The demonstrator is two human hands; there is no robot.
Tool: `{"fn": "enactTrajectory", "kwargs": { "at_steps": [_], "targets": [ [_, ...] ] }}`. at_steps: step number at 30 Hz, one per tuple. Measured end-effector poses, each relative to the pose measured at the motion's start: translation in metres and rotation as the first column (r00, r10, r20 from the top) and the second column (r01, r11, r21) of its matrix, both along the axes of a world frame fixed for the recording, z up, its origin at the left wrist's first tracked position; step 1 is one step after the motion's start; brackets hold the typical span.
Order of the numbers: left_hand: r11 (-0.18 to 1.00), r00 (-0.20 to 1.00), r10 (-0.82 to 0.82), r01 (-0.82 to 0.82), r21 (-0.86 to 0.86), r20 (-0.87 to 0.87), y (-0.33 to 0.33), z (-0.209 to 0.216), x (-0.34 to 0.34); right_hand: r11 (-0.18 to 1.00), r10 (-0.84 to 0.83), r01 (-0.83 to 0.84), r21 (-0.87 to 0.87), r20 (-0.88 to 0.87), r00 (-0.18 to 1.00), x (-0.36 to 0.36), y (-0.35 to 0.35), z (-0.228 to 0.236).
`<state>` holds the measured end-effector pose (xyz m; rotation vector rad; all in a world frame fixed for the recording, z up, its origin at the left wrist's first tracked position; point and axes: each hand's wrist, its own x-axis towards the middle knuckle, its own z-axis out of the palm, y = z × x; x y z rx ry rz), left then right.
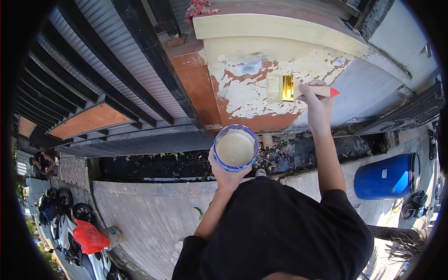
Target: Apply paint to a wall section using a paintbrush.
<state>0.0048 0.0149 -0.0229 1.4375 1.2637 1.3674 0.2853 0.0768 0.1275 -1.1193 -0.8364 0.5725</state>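
Head feed, my read: right hand [319, 100] is grasping a wide paintbrush [288, 88] by its pale, red-tipped handle, fingers wrapped round it; gold ferrule, cream bristles pointing left; brush sits in front of the wall [242, 103], about midway along it, between the top ledge [275, 31] and the wall's lower edge; whether the bristles touch the surface I cannot tell. Left hand [227, 177] is grasping a blue-rimmed tub [234, 168], open side up, cream paint [234, 148] inside; tub is held out over the drain [140, 165], just off the wall's lower edge and nearer its lower left corner. Wall is patchy cream over orange-brown; orange-brown shows along its left and lower edges, grey toward its right end; ledge is cream, with a red cloth [198, 10] at its left corner. Drain runs along the wall foot, debris in it; blue barrel [382, 177] lies at the right end of the concrete walkway [144, 205]; red bag [90, 236] is on a motorcycle [66, 229] past the walkway's left edge.
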Motion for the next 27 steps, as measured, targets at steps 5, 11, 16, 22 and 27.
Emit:
{"fn": "enactTrajectory", "kwargs": {
  "at_steps": [5,11,16,22,27],
  "targets": [
    [0.995,0.998,-0.067,0.068,0.067,-0.014,0.002,-0.005,0.004,0.986,0.165,-0.165,-0.003,0.068,0.984,-0.031,-0.029,0.05],
    [0.987,0.989,-0.08,0.096,0.131,-0.124,0.003,0.0,0.007,0.936,0.341,-0.293,-0.194,0.307,0.888,-0.075,-0.059,0.062],
    [0.972,0.986,-0.076,0.107,0.209,-0.152,0.004,0.009,0.01,0.885,0.443,-0.224,-0.408,0.594,0.671,-0.093,-0.067,0.063],
    [0.947,0.978,-0.052,0.113,0.301,-0.204,0.004,0.015,0.011,0.898,0.418,-0.146,-0.416,0.7,0.578,-0.1,-0.061,0.033],
    [0.948,0.973,-0.061,0.126,0.293,-0.222,0.002,0.013,0.012,0.886,0.44,-0.149,-0.44,0.691,0.574,-0.096,-0.063,0.024]
  ]
}}
